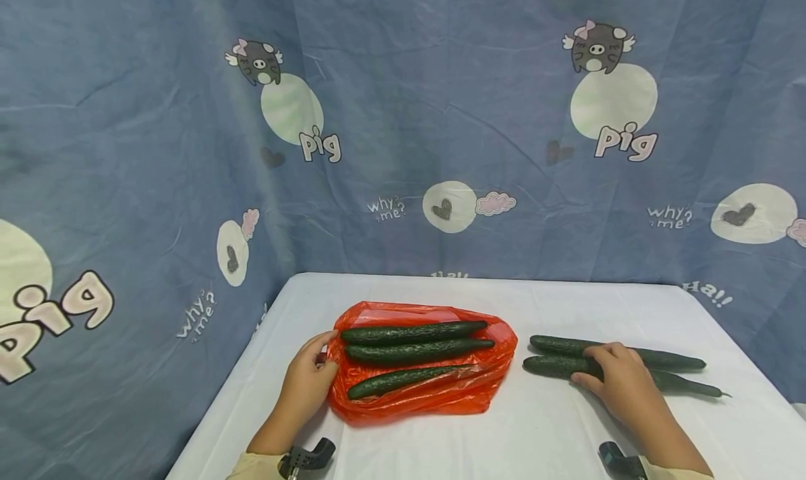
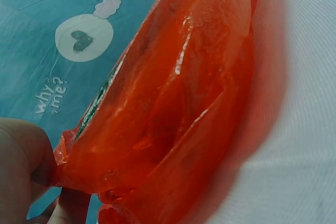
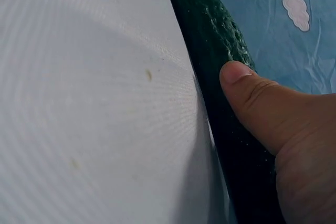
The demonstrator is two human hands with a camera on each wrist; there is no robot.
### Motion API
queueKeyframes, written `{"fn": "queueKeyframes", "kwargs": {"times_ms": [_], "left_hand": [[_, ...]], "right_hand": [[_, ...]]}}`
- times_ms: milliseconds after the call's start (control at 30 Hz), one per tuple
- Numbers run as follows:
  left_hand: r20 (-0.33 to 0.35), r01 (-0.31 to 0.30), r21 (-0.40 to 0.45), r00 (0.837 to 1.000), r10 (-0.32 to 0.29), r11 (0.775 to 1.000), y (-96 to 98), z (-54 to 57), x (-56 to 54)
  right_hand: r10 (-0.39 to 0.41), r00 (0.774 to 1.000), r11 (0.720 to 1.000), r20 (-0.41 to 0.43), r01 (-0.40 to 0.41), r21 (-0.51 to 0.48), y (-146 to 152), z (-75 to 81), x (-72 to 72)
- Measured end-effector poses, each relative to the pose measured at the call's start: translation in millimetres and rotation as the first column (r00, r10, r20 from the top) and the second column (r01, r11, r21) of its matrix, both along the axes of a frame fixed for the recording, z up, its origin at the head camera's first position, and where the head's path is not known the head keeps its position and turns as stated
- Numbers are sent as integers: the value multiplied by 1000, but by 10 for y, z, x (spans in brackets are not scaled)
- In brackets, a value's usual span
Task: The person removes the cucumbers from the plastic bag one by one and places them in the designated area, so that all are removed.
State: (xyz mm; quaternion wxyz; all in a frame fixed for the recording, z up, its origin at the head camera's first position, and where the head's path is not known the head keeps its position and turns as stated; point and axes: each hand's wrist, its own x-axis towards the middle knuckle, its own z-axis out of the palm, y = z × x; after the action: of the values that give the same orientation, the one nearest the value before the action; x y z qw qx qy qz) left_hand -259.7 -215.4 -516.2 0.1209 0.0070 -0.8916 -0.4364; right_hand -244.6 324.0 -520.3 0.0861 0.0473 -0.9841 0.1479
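Note:
A red plastic bag lies on the table with three cucumbers on it, one of them partly under its front fold. My left hand pinches the bag's left edge between thumb and fingers; in the left wrist view, the red film bunches at the fingertips. To the right, two more cucumbers lie side by side, a farther one and a nearer one. My right hand grips the nearer cucumber around its middle, and the right wrist view shows the thumb against its dark green side.
A white cloth covers the table. Blue printed fabric hangs behind the table and along its left side. Each wrist carries a black strapped device, the left one and the right one.

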Motion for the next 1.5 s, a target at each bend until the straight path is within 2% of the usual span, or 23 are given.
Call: {"fn": "queueKeyframes", "kwargs": {"times_ms": [733,1133,1500], "left_hand": [[2,-1,0,1000,1,1000,31,-8,-29],[7,19,19,1000,-19,1000,44,3,-71],[-4,8,0,1000,-8,1000,2,-6,-4]], "right_hand": [[28,999,999,-20,-29,-33,-18,26,-6],[85,995,993,-43,-89,-79,-172,115,56],[174,982,965,-70,-185,-188,-512,158,105]]}}
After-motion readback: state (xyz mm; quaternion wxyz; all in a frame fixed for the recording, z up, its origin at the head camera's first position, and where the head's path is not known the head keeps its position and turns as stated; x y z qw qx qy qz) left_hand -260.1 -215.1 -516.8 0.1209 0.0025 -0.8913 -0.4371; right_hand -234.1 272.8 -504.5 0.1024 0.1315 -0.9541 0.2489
